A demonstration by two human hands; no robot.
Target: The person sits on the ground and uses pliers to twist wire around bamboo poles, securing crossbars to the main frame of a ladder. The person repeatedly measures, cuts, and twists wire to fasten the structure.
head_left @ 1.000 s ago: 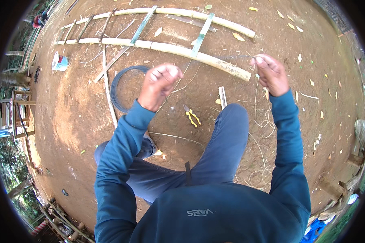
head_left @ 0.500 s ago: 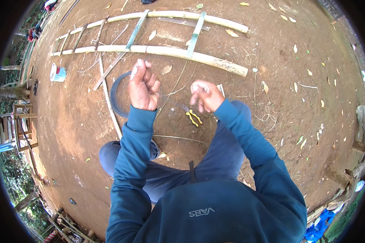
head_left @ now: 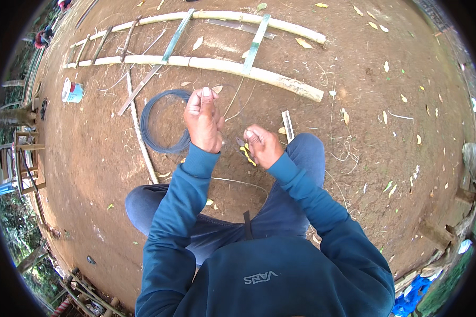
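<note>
My left hand [head_left: 203,120] is closed in a pinch, raised beside a coil of dark wire [head_left: 147,128] and covering part of its right edge. Whatever lies between its fingers is too thin to make out. A faint thin strand curves on the ground near those fingertips. To the right and slightly nearer, my right hand [head_left: 264,146] is also closed, thumb pressed to the fingers; its contents cannot be seen. Pliers with yellow handles [head_left: 247,154] lie on the ground, partly hidden by my right hand.
Beyond my hands lies a ladder-like frame of two bamboo poles [head_left: 211,64] with several crosspieces, two greenish. A thin stick [head_left: 137,124] runs left of the coil. A bucket [head_left: 74,91] stands at far left. A short split piece [head_left: 287,126] lies by my right knee.
My left hand has moved right and slightly nearer, uncovering more of the wire coil. My right hand has dropped a little and its fingers have closed; it now partly covers the pliers.
</note>
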